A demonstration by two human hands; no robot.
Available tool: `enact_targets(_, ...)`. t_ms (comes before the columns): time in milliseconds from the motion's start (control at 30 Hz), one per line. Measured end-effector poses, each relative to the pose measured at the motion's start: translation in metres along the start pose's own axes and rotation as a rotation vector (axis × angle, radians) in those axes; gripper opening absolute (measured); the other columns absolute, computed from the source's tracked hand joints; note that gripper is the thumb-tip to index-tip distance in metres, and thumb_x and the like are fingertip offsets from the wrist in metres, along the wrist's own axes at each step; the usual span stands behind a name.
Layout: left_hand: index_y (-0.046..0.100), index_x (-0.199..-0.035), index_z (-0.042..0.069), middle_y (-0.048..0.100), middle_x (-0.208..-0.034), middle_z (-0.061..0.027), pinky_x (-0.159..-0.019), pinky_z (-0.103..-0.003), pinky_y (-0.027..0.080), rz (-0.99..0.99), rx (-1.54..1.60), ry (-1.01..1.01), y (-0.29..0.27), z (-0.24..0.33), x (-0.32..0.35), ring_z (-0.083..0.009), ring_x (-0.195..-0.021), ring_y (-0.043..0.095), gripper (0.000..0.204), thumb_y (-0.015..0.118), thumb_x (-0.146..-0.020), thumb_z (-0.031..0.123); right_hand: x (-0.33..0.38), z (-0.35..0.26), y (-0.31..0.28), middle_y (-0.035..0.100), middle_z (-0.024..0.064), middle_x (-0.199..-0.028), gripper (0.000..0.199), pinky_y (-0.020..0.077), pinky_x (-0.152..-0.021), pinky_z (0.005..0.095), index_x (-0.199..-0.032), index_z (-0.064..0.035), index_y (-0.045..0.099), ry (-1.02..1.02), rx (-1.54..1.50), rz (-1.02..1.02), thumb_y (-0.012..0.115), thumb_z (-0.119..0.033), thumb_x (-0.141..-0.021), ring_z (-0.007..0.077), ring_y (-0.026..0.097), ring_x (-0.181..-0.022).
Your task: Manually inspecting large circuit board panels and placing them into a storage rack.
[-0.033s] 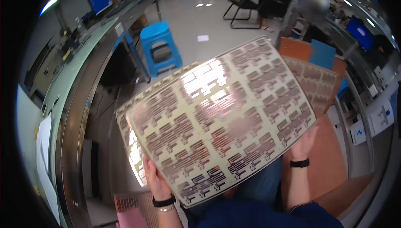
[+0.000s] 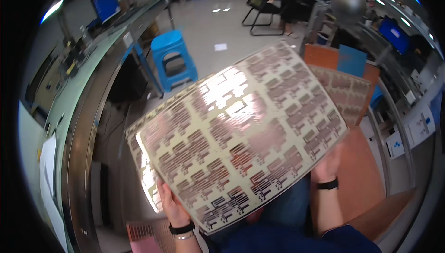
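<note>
A large cream circuit board panel (image 2: 282,95) with repeated copper-coloured trace patterns lies tilted across my lap area, glare on its upper middle. My left hand (image 2: 172,205) is closed on its lower left edge, the fingers partly hidden beneath. At the lower right edge, my right hand (image 2: 328,166) supports the panel, its fingers mostly out of sight behind it and blurred. A second, similar panel (image 2: 137,153) shows from under the left and far edges of the first. Both wrists wear black bands.
On the right, another patterned panel (image 2: 359,88) leans against orange and blue sheets (image 2: 351,60). A blue plastic stool (image 2: 169,44) stands beyond the panel. A long workbench (image 2: 79,74) runs along the left. Far back, a person (image 2: 292,2) stands by a black chair (image 2: 262,5).
The whole view has shifted slightly, with the background a little lower left at the stool. The panel and my right hand appear slightly further left; both hands keep their places on it.
</note>
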State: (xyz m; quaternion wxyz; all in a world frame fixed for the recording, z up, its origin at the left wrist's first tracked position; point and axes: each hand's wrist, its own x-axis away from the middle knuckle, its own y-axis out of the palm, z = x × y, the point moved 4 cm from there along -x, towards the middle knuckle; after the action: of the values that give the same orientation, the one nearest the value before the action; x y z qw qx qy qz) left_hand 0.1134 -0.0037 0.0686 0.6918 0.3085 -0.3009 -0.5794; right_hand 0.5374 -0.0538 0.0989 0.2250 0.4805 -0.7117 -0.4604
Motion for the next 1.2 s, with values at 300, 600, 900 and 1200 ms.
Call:
enact_targets(300,0.031,-0.135,0.008,0.049,-0.125,-0.0118,-0.09,-0.036,0.048,-0.136,0.03,-0.09,0.033,0.014,0.005,-0.0236,-0.108,0.054,0.043,0.045,-0.095,0.016,0.045,0.062,0.057,0.051,0.0137,-0.122,0.045,0.0425,-0.095,0.0418,-0.128,-0.0002,0.039,0.091,0.17,-0.047,0.053,-0.001,-0.085,0.0269,0.052,-0.11)
enact_targets(600,0.038,-0.131,0.004,0.054,-0.116,-0.0158,-0.079,-0.032,0.054,-0.223,-0.3,-0.203,0.039,-0.009,0.002,-0.0248,-0.098,0.059,0.044,0.053,-0.091,0.018,0.036,-0.15,-0.027,0.057,0.0121,-0.115,0.036,0.0472,-0.088,0.0349,-0.12,0.0032,0.047,-0.48,0.298,0.205,0.047,-0.02,-0.092,0.0234,0.057,-0.102)
enact_targets(900,0.043,-0.124,0.001,0.057,-0.111,-0.0152,-0.08,-0.033,0.053,-0.218,-0.326,-0.284,0.037,-0.03,-0.005,-0.0239,-0.093,0.06,0.033,0.047,-0.094,0.015,0.062,-0.238,-0.139,0.058,0.0119,-0.106,0.031,0.05,-0.081,0.0316,-0.115,0.0045,0.049,-0.609,0.434,0.653,0.046,-0.018,-0.093,0.0198,0.059,-0.094)
enact_targets(1200,0.047,-0.12,0.001,0.058,-0.108,-0.0146,-0.078,-0.032,0.053,-0.162,-0.361,-0.318,0.034,-0.034,-0.007,-0.0231,-0.09,0.06,0.029,0.047,-0.093,0.014,0.005,-0.202,-0.154,0.054,0.0083,-0.114,0.039,0.0526,-0.077,0.0377,-0.119,-0.0034,0.047,-0.332,0.795,0.879,0.051,-0.029,-0.09,0.0205,0.056,-0.102)
